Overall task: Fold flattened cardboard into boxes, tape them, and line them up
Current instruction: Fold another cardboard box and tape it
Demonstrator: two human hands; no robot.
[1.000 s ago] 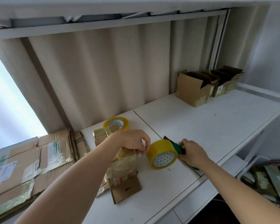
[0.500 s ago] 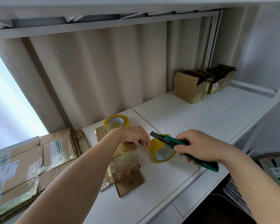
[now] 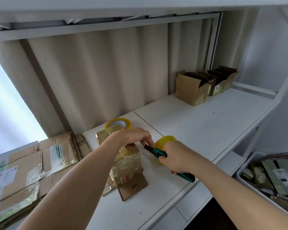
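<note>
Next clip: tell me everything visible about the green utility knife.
The green utility knife is a slim cutter with a teal-green plastic-looking handle and a dark front end. The right hand grips its middle, hiding that part; the rear end pokes out below the hand. It lies slanted, the front pointing up-left toward the left hand fingertips, in front of the yellow tape roll, above the white table.

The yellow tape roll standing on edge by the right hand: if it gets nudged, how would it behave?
The tape roll stands on its round edge on the smooth white shelf, so a nudge would probably make it roll. It looks like a hollow ring, likely light and easily shifted. The right hand, holding the knife, sits against it and may be all that steadies it.
</note>
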